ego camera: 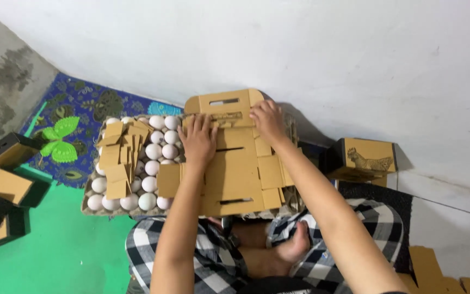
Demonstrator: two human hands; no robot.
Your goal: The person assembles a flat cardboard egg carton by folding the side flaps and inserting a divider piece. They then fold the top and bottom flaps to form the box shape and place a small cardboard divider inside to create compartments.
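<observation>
Though partly covered, eggs (pixel 149 166) under cardboard (pixel 240 179).

Home floor packing spot: egg tray (pixel 96 209), cardboard boxes (pixel 363 158), patterned mat (pixel 82 103).

Beneath the fingers of the left hand (pixel 198 139) and right hand (pixel 267 121), the flat cardboard box blank (pixel 235 179) hides whatever it rests on. Left of those fingers, cardboard dividers (pixel 119 158) cover part of the egg tray (pixel 91 209). The dark boxes (pixel 1 179) are cut off by the left edge.
</observation>
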